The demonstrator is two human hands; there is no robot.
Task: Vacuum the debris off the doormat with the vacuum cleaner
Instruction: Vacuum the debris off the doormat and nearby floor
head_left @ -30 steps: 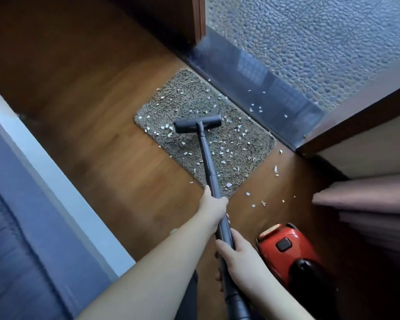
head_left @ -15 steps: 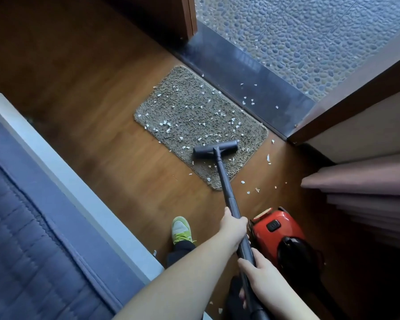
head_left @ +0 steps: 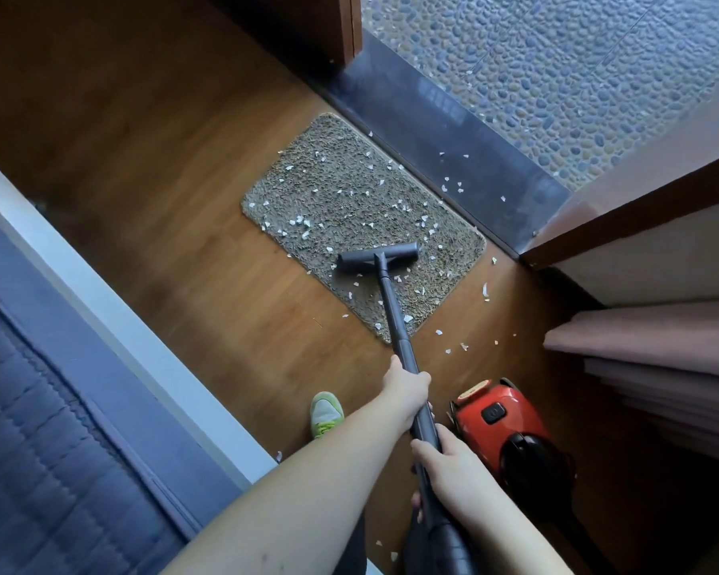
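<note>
With both hands, left (head_left: 405, 388) and right (head_left: 447, 460), clamped on the wand (head_left: 395, 317), I judged its head (head_left: 376, 259), mid-frame, might scatter scraps (head_left: 299, 222) off the mat (head_left: 341, 193).

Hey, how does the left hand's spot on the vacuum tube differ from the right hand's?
The left hand grips the vacuum tube farther along, nearer the doormat; the right hand grips it closer to the body, where the tube meets the thicker hose. The left forearm comes in from the lower left, the right from the lower right. The right hand sits beside the red vacuum body; the left does not. Both wrap the same tube.
</note>
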